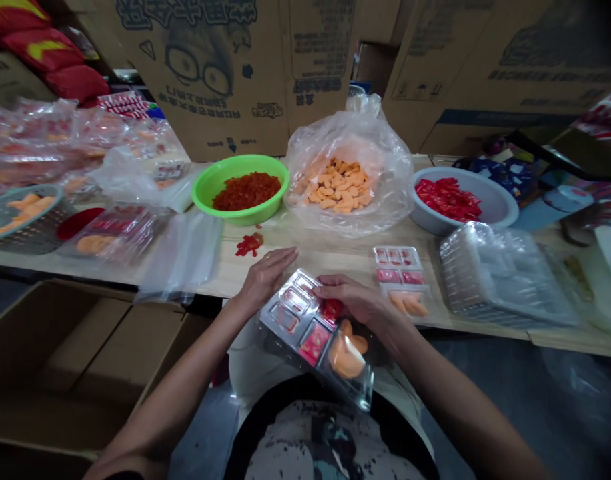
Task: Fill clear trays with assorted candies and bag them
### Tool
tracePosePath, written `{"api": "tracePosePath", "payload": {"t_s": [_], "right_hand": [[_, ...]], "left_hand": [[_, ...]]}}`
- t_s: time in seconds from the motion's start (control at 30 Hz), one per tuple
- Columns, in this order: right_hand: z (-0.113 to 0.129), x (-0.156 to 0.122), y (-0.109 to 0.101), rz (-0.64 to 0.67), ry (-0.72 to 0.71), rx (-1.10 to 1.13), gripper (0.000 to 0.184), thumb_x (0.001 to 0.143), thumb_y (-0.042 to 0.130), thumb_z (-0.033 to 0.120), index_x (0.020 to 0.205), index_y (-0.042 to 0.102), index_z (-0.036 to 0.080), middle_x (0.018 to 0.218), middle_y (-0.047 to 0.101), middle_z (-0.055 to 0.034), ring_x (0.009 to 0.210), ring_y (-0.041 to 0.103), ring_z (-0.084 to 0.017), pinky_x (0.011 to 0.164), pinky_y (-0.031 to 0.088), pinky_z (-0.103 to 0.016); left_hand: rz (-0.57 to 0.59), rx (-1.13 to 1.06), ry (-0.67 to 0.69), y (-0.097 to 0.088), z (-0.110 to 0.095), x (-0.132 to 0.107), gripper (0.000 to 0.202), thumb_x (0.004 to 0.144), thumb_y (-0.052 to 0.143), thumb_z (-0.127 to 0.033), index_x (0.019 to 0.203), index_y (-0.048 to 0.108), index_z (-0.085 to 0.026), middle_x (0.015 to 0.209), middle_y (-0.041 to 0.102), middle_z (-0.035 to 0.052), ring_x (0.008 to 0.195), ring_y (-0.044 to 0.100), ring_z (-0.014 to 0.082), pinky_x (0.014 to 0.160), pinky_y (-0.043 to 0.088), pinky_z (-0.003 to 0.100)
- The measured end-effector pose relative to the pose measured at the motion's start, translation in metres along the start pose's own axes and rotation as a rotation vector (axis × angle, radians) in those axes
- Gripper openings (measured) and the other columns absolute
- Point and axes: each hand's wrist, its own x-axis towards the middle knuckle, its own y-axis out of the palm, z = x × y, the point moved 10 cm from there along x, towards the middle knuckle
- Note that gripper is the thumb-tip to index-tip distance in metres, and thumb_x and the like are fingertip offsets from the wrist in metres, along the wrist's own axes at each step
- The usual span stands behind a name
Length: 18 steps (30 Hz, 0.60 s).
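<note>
In my right hand (353,300) is a clear plastic compartment tray (285,310), gripped along its right edge with the thumb over the top. The tray is tilted in front of my body. Orange cookie-like pieces (346,353) fill its big compartment, and red packets (314,340) sit in the smaller ones. My left hand (269,275) lies with fingers stretched out by the tray's upper left corner; whether it touches the tray I cannot tell. A few loose red pieces (249,245) lie on the table beyond it. Another filled tray (401,283) rests on the table to the right.
Along the back stand a green bowl (203,193) of dark orange-red pieces, a plastic bag (385,150) of orange pieces and a grey-blue bowl (500,197) of red packets. Stacked trays (500,280) are at right, plastic bags (185,250) at left. An open carton (60,360) stands below.
</note>
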Motion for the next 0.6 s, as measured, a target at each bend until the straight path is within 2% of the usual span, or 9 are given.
{"api": "tracePosePath", "payload": {"t_s": [0.1, 0.2, 0.3, 0.37, 0.47, 0.6], "right_hand": [[0.002, 0.000, -0.022, -0.156, 0.026, -0.057, 0.027, 0.071, 0.073, 0.041, 0.076, 0.062, 0.017, 0.062, 0.057, 0.0030, 0.049, 0.047, -0.008, 0.044, 0.034, -0.019], [0.010, -0.003, -0.049, -0.330, 0.006, -0.136, 0.021, 0.073, 0.068, 0.037, 0.078, 0.063, 0.017, 0.062, 0.059, 0.0013, 0.049, 0.047, -0.009, 0.045, 0.034, -0.020], [0.012, -0.001, -0.067, -0.389, -0.029, -0.166, 0.021, 0.074, 0.065, 0.036, 0.083, 0.065, 0.017, 0.062, 0.059, 0.0013, 0.048, 0.046, -0.009, 0.045, 0.033, -0.021], [0.011, 0.002, -0.077, -0.422, -0.056, -0.164, 0.024, 0.075, 0.065, 0.038, 0.087, 0.067, 0.017, 0.063, 0.059, 0.0011, 0.048, 0.047, -0.009, 0.045, 0.032, -0.021], [0.013, 0.006, -0.087, -0.486, -0.139, -0.122, 0.032, 0.074, 0.066, 0.034, 0.101, 0.069, 0.017, 0.074, 0.065, -0.0016, 0.055, 0.054, -0.011, 0.049, 0.039, -0.022], [0.011, 0.008, -0.096, -0.598, -0.202, -0.038, 0.059, 0.073, 0.065, 0.029, 0.131, 0.059, 0.023, 0.077, 0.066, 0.0002, 0.057, 0.055, -0.012, 0.052, 0.042, -0.022]], "left_hand": [[0.145, -0.007, 0.117, 0.001, -0.019, -0.001, 0.054, 0.093, 0.057, -0.022, 0.146, 0.046, -0.024, 0.146, 0.052, 0.0125, 0.138, 0.047, 0.0242, 0.112, 0.042, 0.049], [0.198, -0.015, 0.154, -0.001, -0.026, -0.003, 0.061, 0.093, 0.051, -0.013, 0.151, 0.037, -0.028, 0.151, 0.047, 0.0103, 0.141, 0.043, 0.0227, 0.113, 0.042, 0.048], [0.209, -0.016, 0.180, 0.003, -0.029, -0.002, 0.071, 0.089, 0.040, 0.000, 0.153, 0.032, -0.030, 0.152, 0.046, 0.0087, 0.142, 0.041, 0.0202, 0.114, 0.042, 0.047], [0.254, 0.021, 0.194, 0.013, -0.031, -0.002, 0.077, 0.085, 0.039, 0.004, 0.154, 0.029, -0.029, 0.153, 0.045, 0.0091, 0.145, 0.035, 0.0205, 0.116, 0.040, 0.047], [0.339, 0.121, 0.157, 0.033, -0.029, -0.002, 0.084, 0.080, 0.040, 0.005, 0.156, 0.022, -0.025, 0.157, 0.036, 0.0107, 0.149, 0.024, 0.0224, 0.118, 0.037, 0.047], [0.373, 0.198, 0.104, 0.056, -0.028, -0.005, 0.083, 0.081, 0.039, 0.004, 0.157, 0.016, -0.022, 0.161, 0.029, 0.0119, 0.151, 0.014, 0.0234, 0.119, 0.034, 0.046]]}}
